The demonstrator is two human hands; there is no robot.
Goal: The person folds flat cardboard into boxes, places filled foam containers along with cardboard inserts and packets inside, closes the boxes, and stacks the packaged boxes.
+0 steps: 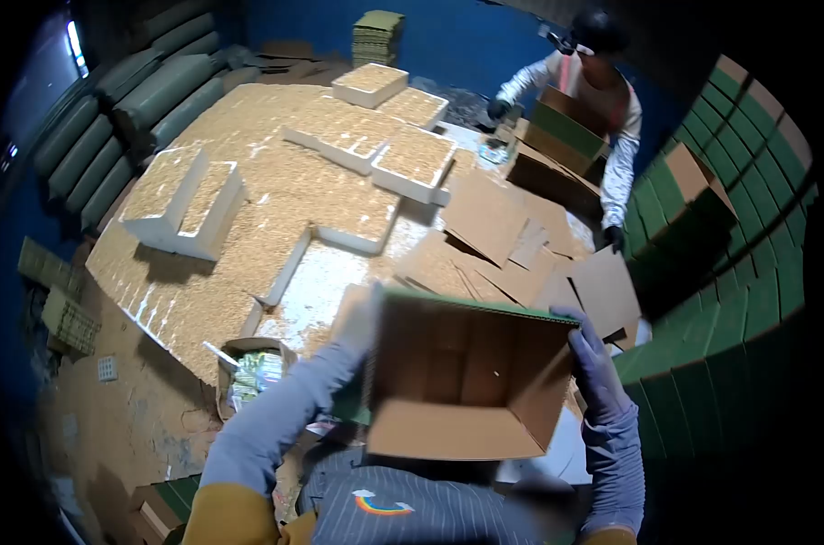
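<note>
A cardboard box, brown inside with green outer sides, is held tilted in front of my apron, its open side facing me. My right hand, in a pale glove, grips its right edge with the fingers over the rim. At the box's left edge is my left hand, closed against the side; it is blurred and its fingers are partly hidden. Flat cardboard pieces lie on the table just beyond the box.
Blocks in white frames stand on the table, among a wide layer of yellowish, grainy material. A small carton of packets is at the near left. A co-worker handles another box across the table. Green boxes are stacked along the right.
</note>
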